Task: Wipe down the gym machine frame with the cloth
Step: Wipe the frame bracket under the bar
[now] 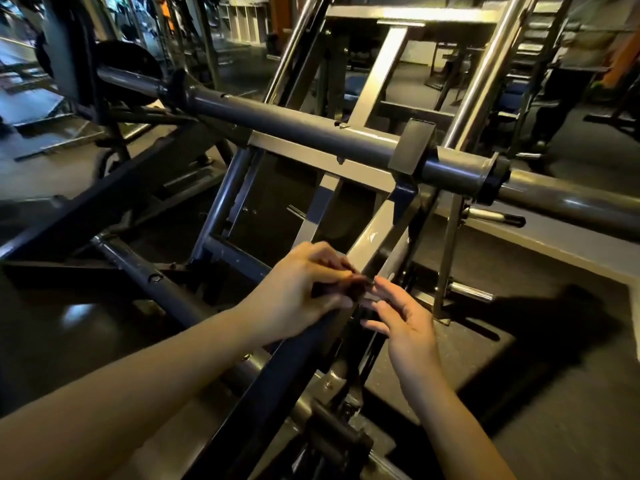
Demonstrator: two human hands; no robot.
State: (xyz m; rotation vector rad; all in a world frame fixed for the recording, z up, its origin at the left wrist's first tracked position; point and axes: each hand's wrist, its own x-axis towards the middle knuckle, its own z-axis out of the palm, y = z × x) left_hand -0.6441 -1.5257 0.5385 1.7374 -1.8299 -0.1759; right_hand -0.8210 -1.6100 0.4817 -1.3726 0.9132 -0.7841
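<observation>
Cloth (358, 287): I only get a small dark wad, pinched at the tips of the left hand (304, 289). It sits right against the slanted pale bar (377, 237) of the machine frame, low centre of the view. The hand hides most of it, so I can't tell how it's folded.

Left fingers (332, 258) are curled tight round the wad. Right hand (401, 320) is just beside it with fingers straight and spread, holding nothing. Its tips are near the cloth; I can't tell if they touch.

My read on the step: sorting out the grip on the cloth at the bar, with no wipe stroke running.

The next move calls for more cloth out of the pinch, pressed flat on the bar. Then run it up toward the thick grey cross tube (311, 129). Watch the black bracket (410, 147) up there, a likely snag.

Further out: chrome rails (485, 71) behind and dark rubber floor (554, 393) to the right.
</observation>
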